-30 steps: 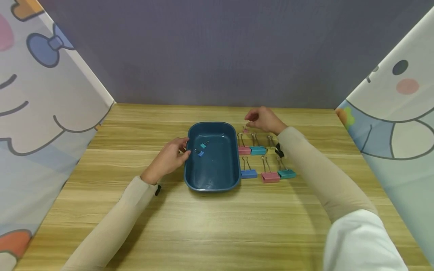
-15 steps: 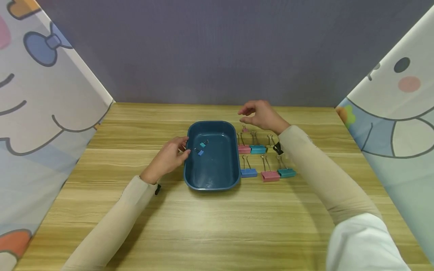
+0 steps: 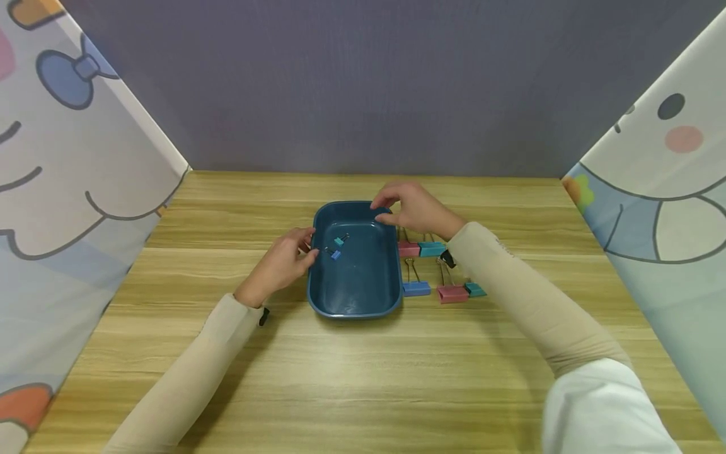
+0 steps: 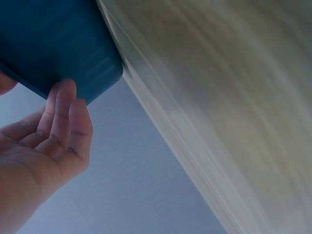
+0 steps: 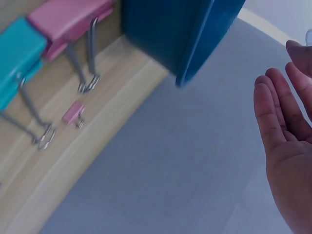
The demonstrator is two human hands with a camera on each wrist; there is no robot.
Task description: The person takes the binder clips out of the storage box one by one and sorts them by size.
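Observation:
My left hand (image 3: 283, 260) rests on the left rim of the dark blue tray (image 3: 357, 284), thumb and fingers at its edge. In the left wrist view its fingers touch the tray's outer wall. Two tiny binder clips, one teal (image 3: 339, 241) and one blue (image 3: 336, 255), lie inside the tray near its left side. My right hand (image 3: 416, 211) hovers at the far right corner of the tray, thumb and fingers apart, with nothing seen between them. A tiny pink binder clip (image 5: 74, 113) lies on the table beyond the larger clips, hidden from the head view by the right hand.
Right of the tray, larger binder clips stand in rows: pink (image 3: 408, 250) and turquoise (image 3: 432, 249) behind, blue (image 3: 416, 289), pink (image 3: 452, 294) and teal (image 3: 475, 289) in front. My right sleeve (image 3: 510, 284) covers part of them. A grey wall (image 3: 363, 88) stands behind the table.
My right hand has moved left from beside the tiny pink clip to the tray's far right corner. The pink clip stays on the table. My left hand has stayed at the rim.

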